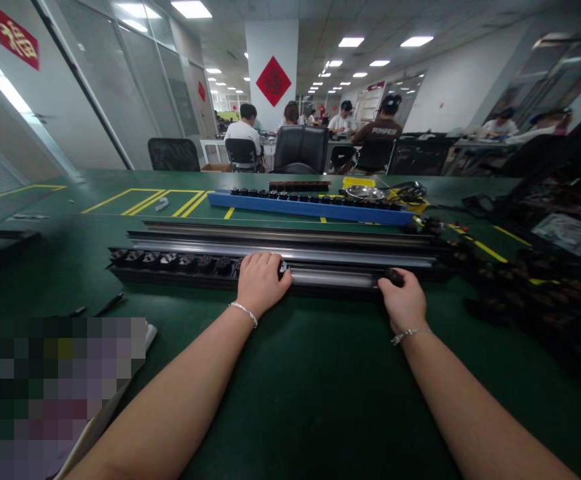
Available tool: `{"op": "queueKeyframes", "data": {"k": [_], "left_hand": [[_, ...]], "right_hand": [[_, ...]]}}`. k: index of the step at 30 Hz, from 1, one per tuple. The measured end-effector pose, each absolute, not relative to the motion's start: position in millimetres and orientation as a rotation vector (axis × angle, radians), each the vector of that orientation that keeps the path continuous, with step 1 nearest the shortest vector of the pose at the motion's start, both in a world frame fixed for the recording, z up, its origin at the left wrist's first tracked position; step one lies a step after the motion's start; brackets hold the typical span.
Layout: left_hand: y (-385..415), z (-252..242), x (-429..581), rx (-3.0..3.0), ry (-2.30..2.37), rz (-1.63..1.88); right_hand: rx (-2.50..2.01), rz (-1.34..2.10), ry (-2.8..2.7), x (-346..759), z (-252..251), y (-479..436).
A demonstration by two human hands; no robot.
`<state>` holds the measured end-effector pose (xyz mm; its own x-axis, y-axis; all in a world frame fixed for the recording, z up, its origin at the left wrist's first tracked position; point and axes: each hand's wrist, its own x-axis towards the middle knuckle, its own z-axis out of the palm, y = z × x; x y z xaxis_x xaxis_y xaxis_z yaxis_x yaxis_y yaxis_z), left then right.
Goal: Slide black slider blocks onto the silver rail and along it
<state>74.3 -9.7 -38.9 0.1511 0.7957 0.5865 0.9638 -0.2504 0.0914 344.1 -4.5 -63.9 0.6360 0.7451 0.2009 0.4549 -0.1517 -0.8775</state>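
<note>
A long black rail (180,275) with a silvery inner channel (333,277) lies crosswise in front of me. Small black modules (186,262) fill its left part in a row. My left hand (260,285) is closed over the rail at the right end of that row, its fingers curled over the far side. Another black module (393,277) is gripped between the thumb and fingers of my right hand (406,301), at the rail's right part. Bare channel shows between my hands. Just behind lie more long rails (290,252), parallel to this one.
Farther back, a blue rail (315,209) holds a row of black pieces. Near it are a metal bowl (365,193) and a yellow tray (359,182). Dark parts (530,287) are heaped at right. A pixelated patch covers the lower left. People sit at tables beyond.
</note>
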Motion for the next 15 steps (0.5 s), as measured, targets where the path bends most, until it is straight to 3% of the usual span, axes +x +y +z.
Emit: {"op": "queueKeyframes", "data": {"k": [15], "left_hand": [[-10.2,-37.9,74.9,-2.122,-1.694,-0.753]], "right_hand": [[-1.741,0.382,-0.947,353.4,-73.8,1.1]]}}
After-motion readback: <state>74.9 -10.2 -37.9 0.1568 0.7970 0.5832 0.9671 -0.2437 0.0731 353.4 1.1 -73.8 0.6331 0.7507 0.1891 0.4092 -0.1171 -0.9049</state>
